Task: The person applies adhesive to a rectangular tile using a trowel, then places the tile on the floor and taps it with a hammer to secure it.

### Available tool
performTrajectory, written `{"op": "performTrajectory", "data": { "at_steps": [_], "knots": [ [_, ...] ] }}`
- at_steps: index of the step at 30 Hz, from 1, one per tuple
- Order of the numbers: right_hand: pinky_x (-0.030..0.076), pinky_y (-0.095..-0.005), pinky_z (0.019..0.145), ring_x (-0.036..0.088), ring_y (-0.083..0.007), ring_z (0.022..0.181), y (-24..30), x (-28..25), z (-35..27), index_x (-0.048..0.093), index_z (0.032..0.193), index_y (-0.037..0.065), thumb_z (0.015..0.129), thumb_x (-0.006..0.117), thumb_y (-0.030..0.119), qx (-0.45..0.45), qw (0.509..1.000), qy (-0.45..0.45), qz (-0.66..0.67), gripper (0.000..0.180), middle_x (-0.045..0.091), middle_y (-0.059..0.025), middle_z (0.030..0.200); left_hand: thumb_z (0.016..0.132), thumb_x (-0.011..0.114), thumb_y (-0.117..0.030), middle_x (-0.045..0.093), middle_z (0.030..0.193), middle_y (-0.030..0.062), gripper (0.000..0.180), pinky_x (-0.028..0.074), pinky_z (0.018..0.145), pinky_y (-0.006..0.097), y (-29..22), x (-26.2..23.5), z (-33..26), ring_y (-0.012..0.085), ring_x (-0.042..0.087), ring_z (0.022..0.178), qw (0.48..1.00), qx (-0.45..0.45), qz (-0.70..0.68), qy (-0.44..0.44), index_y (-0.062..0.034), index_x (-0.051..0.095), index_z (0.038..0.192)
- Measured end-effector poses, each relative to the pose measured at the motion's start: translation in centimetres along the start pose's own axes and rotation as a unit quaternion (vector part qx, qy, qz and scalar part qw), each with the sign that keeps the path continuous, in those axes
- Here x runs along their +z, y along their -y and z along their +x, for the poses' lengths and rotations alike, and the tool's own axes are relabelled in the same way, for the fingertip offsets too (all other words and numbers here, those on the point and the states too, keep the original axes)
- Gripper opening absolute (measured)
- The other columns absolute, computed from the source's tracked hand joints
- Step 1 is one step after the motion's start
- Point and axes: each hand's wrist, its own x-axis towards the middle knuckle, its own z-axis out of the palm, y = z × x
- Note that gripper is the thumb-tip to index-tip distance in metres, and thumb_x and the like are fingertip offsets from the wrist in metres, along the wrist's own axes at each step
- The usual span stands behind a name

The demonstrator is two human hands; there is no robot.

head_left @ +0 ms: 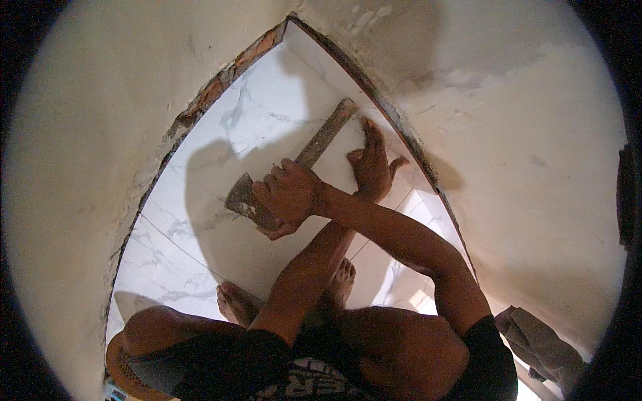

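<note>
My forearms cross over a pale marble-patterned floor tile [261, 123]. My right hand [287, 197] reaches over to the left and is closed around a hammer [326, 134] close to its dark, flared head. The hammer's thick, worn handle slants away to the upper right, its end over the tile near the right wall; whether it touches the tile I cannot tell. Beneath the right forearm passes my left arm. My left hand [374, 164] lies on the tile beside the right wall, fingers stretched out and thumb apart, holding nothing.
Plastered walls rise on the left [87, 134] and right [535, 134], meeting at a far corner. Rough broken edges run along their bases, with exposed brick on the left. Thin joints separate the tiles. My bare feet [342, 284] rest on the floor. Grey cloth [542, 344] lies at lower right.
</note>
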Motion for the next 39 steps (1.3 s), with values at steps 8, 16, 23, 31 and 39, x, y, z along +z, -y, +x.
{"op": "performTrajectory", "data": {
  "at_steps": [8,16,23,31,39],
  "knots": [
    [0.049,-0.0499,0.07,0.064,-0.0344,0.07,0.3,0.2,-0.6,0.054,0.108,-0.003,0.069,0.066,0.069,-0.078,0.997,-0.008,-0.014,0.083,0.063,-0.0179,0.076,0.079,0.071,-0.056,0.009,0.16,0.0302,0.117,0.034,0.094,0.047,0.3,0.6,0.1,0.0387,0.04,0.134,0.999,0.017,0.013,-0.024,0.0094,0.008,0.152],
    [0.046,-0.0495,0.07,0.064,-0.0321,0.068,0.3,1.3,-0.3,0.055,0.104,0.002,0.067,0.067,0.068,-0.038,0.985,-0.171,-0.009,0.077,0.063,-0.0135,0.073,0.08,0.065,-0.064,0.008,0.159,0.0329,0.117,0.032,0.093,0.049,1.3,1.6,0.0,0.0396,0.027,0.144,0.999,0.011,0.036,0.008,0.0099,0.009,0.152],
    [0.042,-0.0434,0.063,0.064,-0.0295,0.063,1.2,1.1,-0.9,0.053,0.103,0.0,0.063,0.067,0.066,-0.042,0.989,-0.143,0.002,0.078,0.064,-0.0106,0.07,0.082,0.066,-0.061,0.012,0.157,0.0358,0.115,0.033,0.093,0.049,1.3,1.0,0.0,0.043,0.033,0.141,0.997,0.05,0.062,-0.02,0.0101,0.008,0.152],
    [0.043,-0.0438,0.063,0.063,-0.0309,0.061,2.1,1.4,0.5,0.051,0.111,0.0,0.063,0.068,0.058,-0.058,0.984,-0.162,0.048,0.077,0.064,-0.0101,0.068,0.081,0.068,-0.059,0.021,0.155,0.0341,0.113,0.034,0.089,0.047,1.1,0.7,-0.7,0.0415,0.046,0.132,0.996,0.068,0.057,-0.027,0.0109,0.013,0.151],
    [0.046,-0.0434,0.07,0.066,-0.0317,0.069,0.0,1.0,0.0,0.052,0.118,-0.002,0.063,0.072,0.063,-0.024,0.996,-0.09,0.009,0.087,0.066,-0.0124,0.072,0.084,0.065,-0.06,0.037,0.146,0.0355,0.106,0.037,0.084,0.044,1.7,1.4,-0.6,0.0388,0.059,0.117,0.986,0.14,0.02,-0.086,0.0134,0.023,0.147]
  ]
}}
